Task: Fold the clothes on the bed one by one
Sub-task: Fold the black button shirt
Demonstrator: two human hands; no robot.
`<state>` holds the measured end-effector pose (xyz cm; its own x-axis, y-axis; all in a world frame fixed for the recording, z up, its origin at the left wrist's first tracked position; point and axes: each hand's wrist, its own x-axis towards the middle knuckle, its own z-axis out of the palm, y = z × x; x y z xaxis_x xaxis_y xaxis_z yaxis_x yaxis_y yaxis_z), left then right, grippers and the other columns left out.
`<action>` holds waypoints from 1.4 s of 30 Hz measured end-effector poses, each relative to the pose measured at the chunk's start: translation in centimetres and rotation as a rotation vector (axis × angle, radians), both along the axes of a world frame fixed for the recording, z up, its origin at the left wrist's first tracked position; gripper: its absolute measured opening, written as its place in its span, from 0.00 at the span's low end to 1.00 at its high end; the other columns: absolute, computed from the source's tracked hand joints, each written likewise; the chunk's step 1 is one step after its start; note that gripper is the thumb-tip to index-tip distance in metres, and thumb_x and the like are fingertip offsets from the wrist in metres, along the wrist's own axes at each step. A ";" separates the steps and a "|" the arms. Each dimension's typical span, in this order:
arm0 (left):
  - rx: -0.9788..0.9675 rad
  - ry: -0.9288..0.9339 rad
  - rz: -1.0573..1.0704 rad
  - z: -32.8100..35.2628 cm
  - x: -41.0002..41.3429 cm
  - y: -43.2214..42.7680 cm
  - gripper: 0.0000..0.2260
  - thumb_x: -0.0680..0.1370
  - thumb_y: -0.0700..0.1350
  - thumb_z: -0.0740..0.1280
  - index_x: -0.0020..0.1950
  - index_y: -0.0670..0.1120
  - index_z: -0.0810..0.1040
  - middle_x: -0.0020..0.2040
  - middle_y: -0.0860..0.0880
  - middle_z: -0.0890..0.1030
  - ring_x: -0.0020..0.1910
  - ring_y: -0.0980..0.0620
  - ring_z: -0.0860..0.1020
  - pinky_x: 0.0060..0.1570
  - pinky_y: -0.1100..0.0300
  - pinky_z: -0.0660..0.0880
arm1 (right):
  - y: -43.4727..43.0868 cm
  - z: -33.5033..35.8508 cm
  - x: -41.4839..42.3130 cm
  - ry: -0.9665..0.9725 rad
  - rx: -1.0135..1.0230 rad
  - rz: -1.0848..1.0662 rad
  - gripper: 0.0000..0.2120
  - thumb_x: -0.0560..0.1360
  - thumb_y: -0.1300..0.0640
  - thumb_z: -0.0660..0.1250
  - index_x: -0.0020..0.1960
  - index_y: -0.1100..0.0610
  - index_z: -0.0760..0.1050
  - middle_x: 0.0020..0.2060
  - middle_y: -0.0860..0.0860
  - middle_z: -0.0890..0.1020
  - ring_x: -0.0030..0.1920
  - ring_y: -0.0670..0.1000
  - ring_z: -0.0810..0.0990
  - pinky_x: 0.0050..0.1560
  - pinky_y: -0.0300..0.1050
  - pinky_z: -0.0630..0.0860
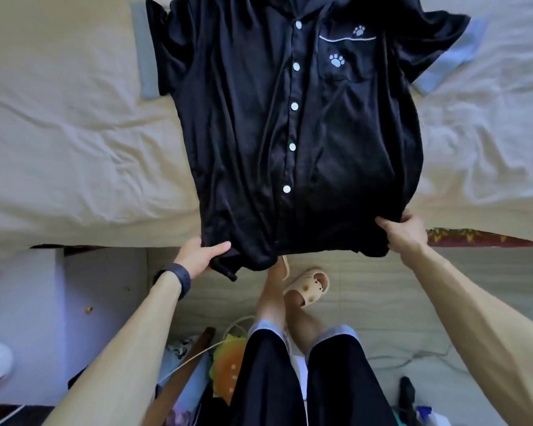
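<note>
2 hands hold the bottom of a black shirt [243, 124], left hand [202, 255] and right hand [405, 233] fingers pinching cloth, shirt flat on bed [74, 142]

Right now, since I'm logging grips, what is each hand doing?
Left hand: grips the black shirt at its hem.
Right hand: grips the hem's other corner.

Shirt [259, 133] collar cut off at top; left hand [197, 255] fingers hidden under hem.
</note>
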<state>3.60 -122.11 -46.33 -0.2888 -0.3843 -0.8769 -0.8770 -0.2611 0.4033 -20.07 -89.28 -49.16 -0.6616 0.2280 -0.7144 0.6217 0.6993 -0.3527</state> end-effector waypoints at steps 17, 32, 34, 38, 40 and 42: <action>-0.516 -0.561 -0.433 3.7 0.2 0.0 0.15 0.82 0.49 0.60 0.66 0.45 0.73 0.61 0.40 0.78 0.52 0.40 0.77 0.51 0.49 0.76 | 2.7 3.8 3.9 0.027 0.165 -0.129 0.18 0.80 0.58 0.59 0.69 0.60 0.70 0.64 0.63 0.76 0.61 0.66 0.76 0.62 0.60 0.74; -0.834 0.008 -0.623 2.0 -25.7 -8.3 0.31 0.78 0.51 0.67 0.78 0.54 0.59 0.80 0.46 0.57 0.75 0.42 0.63 0.70 0.46 0.67 | -11.1 5.4 -13.7 0.336 -0.180 0.266 0.23 0.80 0.50 0.66 0.73 0.54 0.68 0.67 0.49 0.75 0.57 0.49 0.79 0.55 0.46 0.73; -0.848 0.039 -0.653 1.2 -29.1 -11.4 0.31 0.78 0.52 0.67 0.79 0.53 0.59 0.80 0.45 0.57 0.76 0.42 0.62 0.72 0.46 0.65 | -13.2 4.9 -17.4 0.351 -0.168 0.303 0.24 0.81 0.49 0.66 0.74 0.55 0.67 0.70 0.50 0.72 0.57 0.49 0.79 0.56 0.45 0.72; -0.886 0.058 -0.710 -0.7 -35.4 -17.1 0.31 0.79 0.52 0.66 0.80 0.51 0.58 0.80 0.44 0.57 0.77 0.41 0.60 0.74 0.45 0.61 | -17.2 3.8 -24.5 0.426 -0.100 0.374 0.25 0.81 0.48 0.66 0.75 0.54 0.67 0.72 0.51 0.67 0.50 0.49 0.82 0.55 0.46 0.72; -0.907 0.056 -0.713 -1.5 -37.8 -19.3 0.31 0.79 0.53 0.66 0.80 0.52 0.58 0.81 0.45 0.56 0.78 0.41 0.59 0.74 0.44 0.60 | -19.0 3.0 -27.6 0.457 -0.081 0.414 0.25 0.80 0.47 0.65 0.74 0.52 0.66 0.73 0.49 0.66 0.47 0.48 0.82 0.56 0.48 0.74; -0.929 0.054 -0.723 -2.1 -40.1 -20.9 0.31 0.79 0.53 0.65 0.80 0.52 0.57 0.80 0.45 0.57 0.77 0.41 0.59 0.74 0.44 0.60 | -20.7 2.3 -30.2 0.477 -0.054 0.472 0.25 0.80 0.46 0.65 0.75 0.51 0.65 0.73 0.48 0.64 0.49 0.50 0.83 0.59 0.51 0.74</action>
